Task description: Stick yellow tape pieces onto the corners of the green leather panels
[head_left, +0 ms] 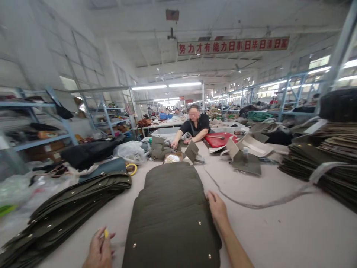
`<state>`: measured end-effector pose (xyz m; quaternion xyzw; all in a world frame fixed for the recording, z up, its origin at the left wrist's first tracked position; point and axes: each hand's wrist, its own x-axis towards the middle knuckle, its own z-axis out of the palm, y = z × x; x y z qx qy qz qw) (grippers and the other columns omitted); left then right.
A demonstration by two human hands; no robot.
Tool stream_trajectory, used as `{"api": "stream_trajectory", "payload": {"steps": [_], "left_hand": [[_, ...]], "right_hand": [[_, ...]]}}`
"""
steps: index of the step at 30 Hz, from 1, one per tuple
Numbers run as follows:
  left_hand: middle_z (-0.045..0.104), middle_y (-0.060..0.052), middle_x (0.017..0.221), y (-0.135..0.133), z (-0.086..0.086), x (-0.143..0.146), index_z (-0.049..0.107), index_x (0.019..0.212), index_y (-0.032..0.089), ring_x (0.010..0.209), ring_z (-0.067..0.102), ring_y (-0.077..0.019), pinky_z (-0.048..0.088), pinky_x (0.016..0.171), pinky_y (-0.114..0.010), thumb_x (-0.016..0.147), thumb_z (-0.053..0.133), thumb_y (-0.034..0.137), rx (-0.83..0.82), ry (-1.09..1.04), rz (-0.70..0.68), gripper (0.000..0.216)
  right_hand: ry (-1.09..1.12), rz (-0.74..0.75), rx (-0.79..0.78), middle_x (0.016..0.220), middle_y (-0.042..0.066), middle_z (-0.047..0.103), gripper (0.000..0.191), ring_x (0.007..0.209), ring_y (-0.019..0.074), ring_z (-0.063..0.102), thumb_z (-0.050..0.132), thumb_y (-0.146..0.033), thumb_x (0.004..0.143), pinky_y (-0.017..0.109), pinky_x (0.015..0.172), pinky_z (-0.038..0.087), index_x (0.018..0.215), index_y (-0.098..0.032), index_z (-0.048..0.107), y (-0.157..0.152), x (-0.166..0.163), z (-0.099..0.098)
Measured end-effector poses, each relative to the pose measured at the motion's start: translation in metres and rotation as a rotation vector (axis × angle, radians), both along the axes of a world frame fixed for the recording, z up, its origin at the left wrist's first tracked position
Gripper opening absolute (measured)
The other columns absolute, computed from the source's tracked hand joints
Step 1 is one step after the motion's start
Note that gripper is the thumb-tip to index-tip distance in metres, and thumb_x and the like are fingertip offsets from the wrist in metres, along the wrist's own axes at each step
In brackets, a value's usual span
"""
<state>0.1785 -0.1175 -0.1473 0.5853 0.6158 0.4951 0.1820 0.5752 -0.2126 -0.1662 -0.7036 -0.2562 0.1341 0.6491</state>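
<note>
A stack of dark olive fabric panels (170,208) lies in front of me, its long sides stepped and several small metal studs showing on the near part. My right hand (216,208) rests along the stack's right edge with fingers extended, touching it. Left of the stack, my left hand (99,248) is raised over the table with curled fingers. A small yellow thing (106,233) shows at its fingertips, its kind too small to tell. Further left, a fanned pile of similar olive panels with studs (75,203) lies at a slant.
Across the table (267,227), a co-worker (195,124) reaches over olive pieces beside a box of small metal parts (172,158). A grey strap (251,206) curves across the right side toward a tall pile of panels (320,163). A yellow tape roll (131,169) and plastic bags (131,152) lie left.
</note>
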Motion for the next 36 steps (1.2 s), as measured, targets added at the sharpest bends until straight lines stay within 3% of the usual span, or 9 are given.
{"api": "stream_trajectory", "payload": {"steps": [4,9,14,18,23,28,33,36], "left_hand": [[0.071,-0.008,0.092,-0.011,0.003,-0.001,0.047,0.121,0.017,0.053,0.061,-0.0181,0.052,0.050,-0.032,0.075,0.041,0.064,-0.018,-0.088,-0.052,0.067],[0.068,-0.007,0.097,-0.019,0.001,0.002,0.042,0.129,0.017,0.059,0.059,-0.0153,0.053,0.061,-0.032,0.086,0.040,0.055,0.047,-0.206,-0.111,0.057],[0.066,-0.005,0.092,-0.067,0.024,0.010,0.040,0.129,0.018,0.064,0.059,-0.0139,0.052,0.067,-0.030,0.092,0.044,0.045,0.054,-0.453,-0.368,0.046],[0.064,-0.004,0.090,-0.125,0.055,0.018,0.035,0.133,0.022,0.068,0.060,-0.0123,0.051,0.071,-0.028,0.097,0.041,0.036,-0.024,-0.611,-0.719,0.040],[0.063,-0.003,0.088,-0.157,0.071,0.024,0.029,0.136,0.023,0.069,0.059,-0.0109,0.048,0.072,-0.026,0.097,0.043,0.030,-0.180,-0.858,-0.873,0.042],[0.064,-0.001,0.084,-0.164,0.067,0.035,0.033,0.135,0.023,0.065,0.061,-0.0105,0.046,0.073,-0.027,0.096,0.047,0.029,-0.330,-1.028,-1.007,0.042],[0.064,-0.002,0.085,-0.176,0.070,0.042,0.036,0.134,0.024,0.067,0.063,-0.0123,0.047,0.073,-0.029,0.094,0.051,0.032,-0.401,-1.023,-1.106,0.044],[0.064,-0.002,0.080,-0.183,0.068,0.043,0.037,0.135,0.025,0.064,0.062,-0.0125,0.047,0.069,-0.028,0.091,0.057,0.039,-0.494,-1.004,-1.153,0.050]], "right_hand": [[0.056,-0.004,0.005,0.095,0.013,0.073,0.061,0.087,0.0256,0.070,0.049,-0.061,0.074,0.035,0.073,0.056,0.105,-0.011,0.068,-0.011,0.005,-0.004],[-0.062,-0.200,-0.020,0.092,0.013,0.073,0.056,0.091,0.0289,0.067,0.057,-0.058,0.070,0.042,0.083,0.053,0.101,-0.013,0.069,-0.027,0.020,-0.008],[-0.028,-0.171,0.089,0.081,0.008,0.071,0.053,0.073,0.0220,0.069,0.064,-0.054,0.071,0.036,0.071,0.058,0.102,-0.012,0.066,-0.034,0.011,0.007],[-0.046,-0.044,0.125,0.076,0.006,0.070,0.049,0.062,0.0178,0.067,0.072,-0.052,0.069,0.032,0.062,0.058,0.098,-0.013,0.068,-0.054,-0.044,0.043],[-0.101,0.307,0.057,0.076,0.006,0.071,0.034,0.059,0.0154,0.065,0.069,-0.045,0.077,0.027,0.060,0.057,0.093,-0.015,0.070,-0.092,-0.129,0.074],[-0.178,0.549,0.038,0.080,0.005,0.070,0.020,0.059,0.0143,0.065,0.063,-0.037,0.083,0.024,0.057,0.056,0.090,-0.019,0.071,-0.120,-0.174,0.072],[-0.218,0.526,0.099,0.077,0.005,0.069,0.018,0.058,0.0146,0.065,0.063,-0.034,0.084,0.023,0.055,0.056,0.092,-0.021,0.071,-0.139,-0.177,0.070],[-0.125,0.542,0.060,0.079,0.006,0.071,0.033,0.056,0.0154,0.064,0.062,-0.039,0.084,0.025,0.053,0.055,0.111,-0.021,0.067,-0.146,-0.175,0.063]]}}
